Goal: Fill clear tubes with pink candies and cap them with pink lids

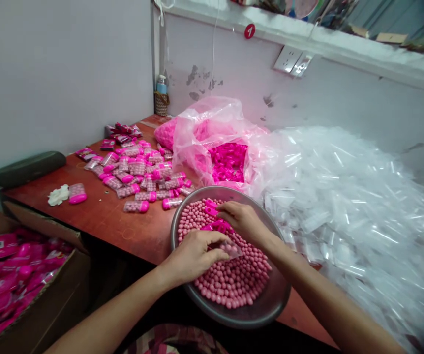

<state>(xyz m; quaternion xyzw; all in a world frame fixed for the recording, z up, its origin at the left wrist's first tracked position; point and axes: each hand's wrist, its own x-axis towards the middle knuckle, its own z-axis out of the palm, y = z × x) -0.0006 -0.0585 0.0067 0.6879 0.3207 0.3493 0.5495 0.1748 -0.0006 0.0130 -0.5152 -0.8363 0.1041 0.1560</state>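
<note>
Two hands over one grey bowl [285, 295], and we're right above the pink beads [230, 290] piled inside it! Our left hand [197, 253] pinches a clear container [233, 249] between thumb and fingers, low over those beads. Our right hand [243, 219] has its fingers drawn together at a pink cap [211, 207] near the bowl's far side; whether they grip it, we cannot tell.

And look at this reddish-brown surface [101, 216]! The bowl juts over its front edge. To the left we have a scatter of pink-capped bottles [136, 167], beads showing through their sides; behind the bowl, a translucent bag [215, 110] gapes over bright pink caps. On the right, a great shiny heap of clear plastic [345, 187] climbs against the pale wall [241, 64], its paint stained in patches. Up there we spot a socket plate [287, 59] and a red disc [249, 31]. Down at left, a carton [49, 295] brims with pink packs.
</note>
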